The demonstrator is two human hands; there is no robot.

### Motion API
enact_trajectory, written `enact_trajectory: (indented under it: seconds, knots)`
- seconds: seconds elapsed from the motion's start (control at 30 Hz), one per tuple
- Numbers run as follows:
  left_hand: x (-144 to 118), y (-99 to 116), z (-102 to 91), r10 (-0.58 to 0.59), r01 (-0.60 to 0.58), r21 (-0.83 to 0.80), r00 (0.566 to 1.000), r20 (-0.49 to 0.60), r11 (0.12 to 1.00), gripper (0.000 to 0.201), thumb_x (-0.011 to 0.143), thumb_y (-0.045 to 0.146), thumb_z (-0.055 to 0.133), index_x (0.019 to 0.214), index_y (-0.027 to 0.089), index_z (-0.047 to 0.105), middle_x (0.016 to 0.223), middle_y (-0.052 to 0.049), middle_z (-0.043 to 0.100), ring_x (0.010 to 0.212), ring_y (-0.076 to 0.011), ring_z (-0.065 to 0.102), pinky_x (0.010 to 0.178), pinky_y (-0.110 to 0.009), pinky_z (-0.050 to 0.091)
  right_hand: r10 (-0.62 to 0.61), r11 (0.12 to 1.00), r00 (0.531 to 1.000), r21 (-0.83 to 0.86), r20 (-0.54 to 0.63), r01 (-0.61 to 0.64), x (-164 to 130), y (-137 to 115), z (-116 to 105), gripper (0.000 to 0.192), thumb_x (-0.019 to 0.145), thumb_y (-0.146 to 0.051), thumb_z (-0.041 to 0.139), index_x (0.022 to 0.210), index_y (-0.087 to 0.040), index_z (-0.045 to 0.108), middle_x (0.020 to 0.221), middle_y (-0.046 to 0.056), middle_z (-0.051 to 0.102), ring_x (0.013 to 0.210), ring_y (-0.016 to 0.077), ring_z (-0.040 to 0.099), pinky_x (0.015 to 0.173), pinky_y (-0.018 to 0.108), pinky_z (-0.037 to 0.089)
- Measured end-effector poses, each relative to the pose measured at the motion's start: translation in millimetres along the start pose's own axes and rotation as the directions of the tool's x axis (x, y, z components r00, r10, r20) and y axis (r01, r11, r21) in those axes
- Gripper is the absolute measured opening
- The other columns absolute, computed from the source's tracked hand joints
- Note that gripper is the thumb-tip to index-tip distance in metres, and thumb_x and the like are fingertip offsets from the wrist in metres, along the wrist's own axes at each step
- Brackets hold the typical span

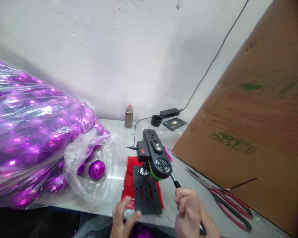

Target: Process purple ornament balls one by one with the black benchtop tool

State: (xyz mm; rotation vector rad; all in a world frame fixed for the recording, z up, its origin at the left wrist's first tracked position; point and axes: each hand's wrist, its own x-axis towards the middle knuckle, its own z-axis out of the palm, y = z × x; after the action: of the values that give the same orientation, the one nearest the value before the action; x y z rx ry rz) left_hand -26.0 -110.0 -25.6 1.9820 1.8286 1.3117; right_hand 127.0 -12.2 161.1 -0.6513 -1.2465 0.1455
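While the right hand (191,211) is closed around the black lever handle (175,182) that juts from its side, the small black-and-green bench drill press (154,155) stands on the white worktop (119,127) in the middle of the view, its slotted black base plate (147,195) resting on a red mat (129,180). The left hand (123,219) sits just in front of that plate at the near worktop edge, fingers loosely curled over a shiny purple ball (141,233) that is mostly cut off by the frame; whether it truly grips the ball cannot be told. Left of the press, one loose purple mirrored bauble (97,169) lies in the mouth of a large clear plastic bag (27,138) full of the same baubles. To the right, red-handled scissors (223,198) lie beside a leaning brown cardboard sheet (258,125). Near the back wall stand a small steel flask with a red cap (129,116), a black cup-shaped lid (156,120), a black power adapter (169,112) and a flat black device (174,123).
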Motion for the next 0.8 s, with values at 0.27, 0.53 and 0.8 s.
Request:
enact_trajectory:
  seconds: [0.27, 0.53, 0.8]
  knots:
    - [124.6, -78.3, -79.6, -0.328, 0.378, 0.364, 0.925, -0.194, 0.851, 0.059, 0.101, 0.04, 0.06, 0.152, 0.014, 0.048, 0.152, -0.027, 0.045, 0.138, -0.0493, 0.055, 0.11, -0.07, 0.05, 0.002, 1.0, 1.0, 0.006, 0.017, -0.002, 0.2, -0.2, -0.9, 0.044, 0.106, -0.013, 0.054, 0.063, -0.019, 0.044, 0.058, -0.004, 0.041, 0.057, 0.0094, 0.051, 0.05, 0.022, 0.036]
    - [163.6, -87.4, -88.5, -0.488, 0.487, 0.138, 0.872, -0.028, 0.862, 0.077, 0.084, 0.036, 0.074, 0.151, 0.013, 0.045, 0.139, -0.022, 0.061, 0.13, -0.0404, 0.065, 0.11, -0.057, 0.054, -0.003, 1.0, 0.998, -0.003, 0.055, 0.003, -2.0, 2.6, -5.1, 0.043, 0.106, -0.011, 0.052, 0.065, -0.019, 0.044, 0.058, -0.004, 0.043, 0.057, 0.0101, 0.053, 0.052, 0.023, 0.036]
    - [171.8, -79.5, -96.3, -0.662, 0.641, 0.168, 0.729, 0.173, 0.749, 0.068, 0.093, 0.076, 0.049, 0.118, 0.016, 0.07, 0.096, -0.018, 0.08, 0.101, -0.0453, 0.077, 0.097, -0.059, 0.057, -0.032, 0.999, 0.998, 0.01, 0.054, 0.032, -4.7, 4.3, -4.4, 0.04, 0.105, -0.006, 0.049, 0.067, -0.018, 0.044, 0.061, -0.005, 0.041, 0.06, 0.0084, 0.05, 0.055, 0.022, 0.039]
